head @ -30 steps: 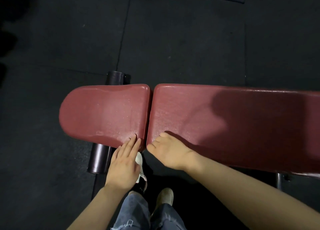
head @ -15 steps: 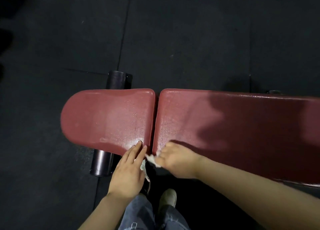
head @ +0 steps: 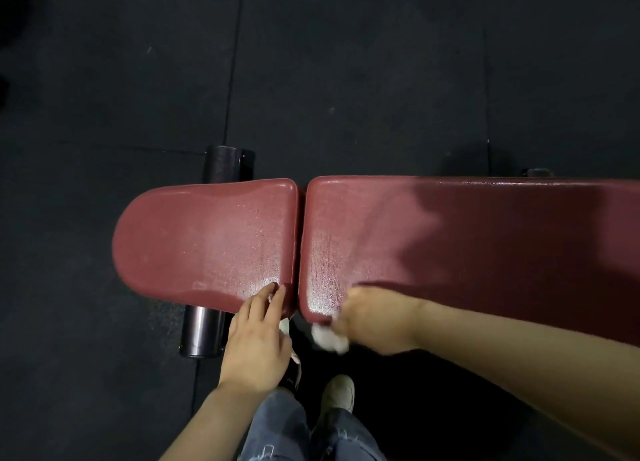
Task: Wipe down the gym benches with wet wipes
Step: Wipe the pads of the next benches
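Both hands work at the near edge of the dark red padded vinyl gym bench (head: 450, 238), close to the gap between its two cushions. Left hand (head: 258, 342) lies flat, fingers straight, their tips resting on the near corner of the short rounded seat pad (head: 204, 238) just beside the gap; it holds nothing and seems to be steadying the person. Right hand (head: 375, 318) is curled round a crumpled white wet wipe (head: 329, 337), which bulges out below the fingers and sits against the near corner lip of the long pad, on the other side of the gap.

Judging progress from the surface: both cushions carry a beaded, glossy sheen on the parts nearest the gap, which suggests moisture from wiping there. The far stretch of the long pad, away from the gap, lies under a heavy shadow, so whether it has been wiped cannot be told. The step in hand looks like the edge and corner by the gap. Probably left to do: the rest of that near rim, perhaps the sides, and any other benches, none of which appear in view.

Below the seat pad a black cylindrical foam roller (head: 202, 332) pokes out on the near side, over black rubber floor mats (head: 346, 79).
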The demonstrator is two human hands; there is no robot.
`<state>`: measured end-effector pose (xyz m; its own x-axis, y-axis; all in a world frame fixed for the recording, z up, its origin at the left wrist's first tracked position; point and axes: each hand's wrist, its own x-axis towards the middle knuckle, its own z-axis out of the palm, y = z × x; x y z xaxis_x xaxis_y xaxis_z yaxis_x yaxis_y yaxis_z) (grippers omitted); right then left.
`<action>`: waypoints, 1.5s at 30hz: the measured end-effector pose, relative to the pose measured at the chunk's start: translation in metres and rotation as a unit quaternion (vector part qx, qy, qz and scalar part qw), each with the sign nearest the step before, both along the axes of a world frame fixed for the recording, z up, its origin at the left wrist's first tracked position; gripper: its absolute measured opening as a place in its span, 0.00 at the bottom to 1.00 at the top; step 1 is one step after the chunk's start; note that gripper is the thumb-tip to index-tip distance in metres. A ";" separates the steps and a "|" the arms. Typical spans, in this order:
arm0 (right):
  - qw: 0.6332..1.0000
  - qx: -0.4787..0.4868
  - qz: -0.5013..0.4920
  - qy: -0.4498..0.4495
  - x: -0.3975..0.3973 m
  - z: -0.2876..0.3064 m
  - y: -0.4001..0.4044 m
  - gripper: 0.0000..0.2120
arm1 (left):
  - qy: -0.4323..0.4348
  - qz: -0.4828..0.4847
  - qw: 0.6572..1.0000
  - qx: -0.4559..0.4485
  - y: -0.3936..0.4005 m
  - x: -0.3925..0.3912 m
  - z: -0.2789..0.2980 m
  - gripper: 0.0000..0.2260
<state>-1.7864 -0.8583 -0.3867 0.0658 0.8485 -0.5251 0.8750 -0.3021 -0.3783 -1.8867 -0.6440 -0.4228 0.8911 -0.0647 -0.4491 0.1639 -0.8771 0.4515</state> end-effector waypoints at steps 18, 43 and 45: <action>0.974 0.097 -0.199 -0.055 0.030 -0.004 -0.038 0.05 | -0.003 -0.112 0.992 -0.064 -0.033 0.028 0.012 0.36; 0.860 0.104 -0.450 -0.216 0.091 0.006 -0.104 0.12 | 0.064 -0.066 0.995 0.029 -0.077 0.038 0.027 0.37; 0.952 0.104 -0.268 -0.103 0.032 0.012 -0.114 0.12 | 0.070 -0.043 0.996 0.020 -0.083 0.034 0.027 0.36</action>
<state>-1.7540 -0.9726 -0.3746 0.6012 0.7487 -0.2794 0.6787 -0.6630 -0.3161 -1.8524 -0.7273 -0.3959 0.8119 -0.1172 -0.5719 0.1462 -0.9075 0.3937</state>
